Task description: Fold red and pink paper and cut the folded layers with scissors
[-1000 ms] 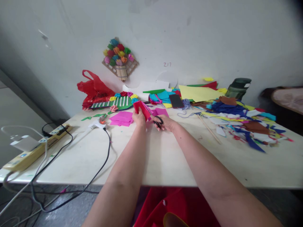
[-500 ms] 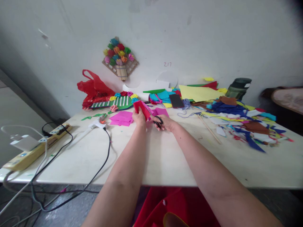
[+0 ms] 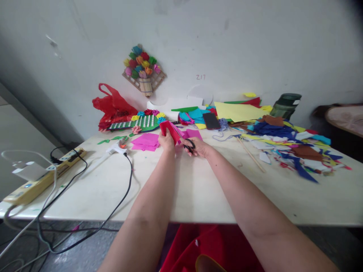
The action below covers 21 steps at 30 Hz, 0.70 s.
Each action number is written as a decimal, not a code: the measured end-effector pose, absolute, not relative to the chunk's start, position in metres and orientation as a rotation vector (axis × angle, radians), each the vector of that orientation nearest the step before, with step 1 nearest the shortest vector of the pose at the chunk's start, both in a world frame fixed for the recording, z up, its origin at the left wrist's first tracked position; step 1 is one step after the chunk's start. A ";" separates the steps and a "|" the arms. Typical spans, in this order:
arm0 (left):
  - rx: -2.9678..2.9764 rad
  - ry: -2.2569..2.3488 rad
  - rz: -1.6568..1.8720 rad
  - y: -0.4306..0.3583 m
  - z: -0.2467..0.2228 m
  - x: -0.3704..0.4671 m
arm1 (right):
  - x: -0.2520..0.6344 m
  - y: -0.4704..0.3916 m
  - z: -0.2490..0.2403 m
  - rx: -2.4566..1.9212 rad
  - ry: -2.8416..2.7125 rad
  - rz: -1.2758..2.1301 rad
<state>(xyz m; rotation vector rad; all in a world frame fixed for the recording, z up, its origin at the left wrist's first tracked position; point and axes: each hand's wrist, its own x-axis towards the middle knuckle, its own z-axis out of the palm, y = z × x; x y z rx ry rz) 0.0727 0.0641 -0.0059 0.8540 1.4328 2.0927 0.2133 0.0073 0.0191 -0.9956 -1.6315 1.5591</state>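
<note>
My left hand [image 3: 166,140] is closed on a red sheet [image 3: 169,131], either paper or felt, held up off the table with a magenta edge along its right side. In my right hand [image 3: 200,147] is a pair of black-handled scissors [image 3: 189,144]. Their blades point up and left along the right edge of the red sheet; whether the blades are parted I cannot tell. Magenta sheets [image 3: 146,142] lie flat on the table just left of my left hand, and more magenta pieces [image 3: 193,133] lie behind the scissors.
A glue gun [image 3: 116,148] with a black cord and a power strip [image 3: 42,186] are at the left. Behind stand a red plastic bag [image 3: 115,104], a phone [image 3: 211,121] and a dark green bottle [image 3: 286,105]. Coloured scraps [image 3: 307,153] and a wooden stick [image 3: 251,155] lie to the right.
</note>
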 end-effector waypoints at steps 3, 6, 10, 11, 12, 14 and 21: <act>0.838 1.416 2.095 0.061 -0.003 0.073 | 0.213 0.007 0.019 -1.001 -1.631 1.554; 0.833 1.388 2.101 0.060 -0.002 0.074 | 0.213 0.008 0.019 -0.998 -1.631 1.552; 0.821 1.394 2.092 0.060 -0.002 0.073 | 0.213 0.008 0.019 -0.999 -1.624 1.553; 0.819 1.394 2.088 0.060 -0.002 0.073 | 0.213 0.008 0.019 -0.999 -1.623 1.555; 0.815 1.395 2.084 0.060 -0.002 0.073 | 0.213 0.008 0.019 -0.998 -1.623 1.556; 0.809 1.398 2.082 0.060 -0.002 0.073 | 0.213 0.008 0.019 -0.999 -1.625 1.552; 0.810 1.402 2.084 0.058 -0.001 0.073 | 0.212 0.007 0.020 -1.026 -1.620 1.533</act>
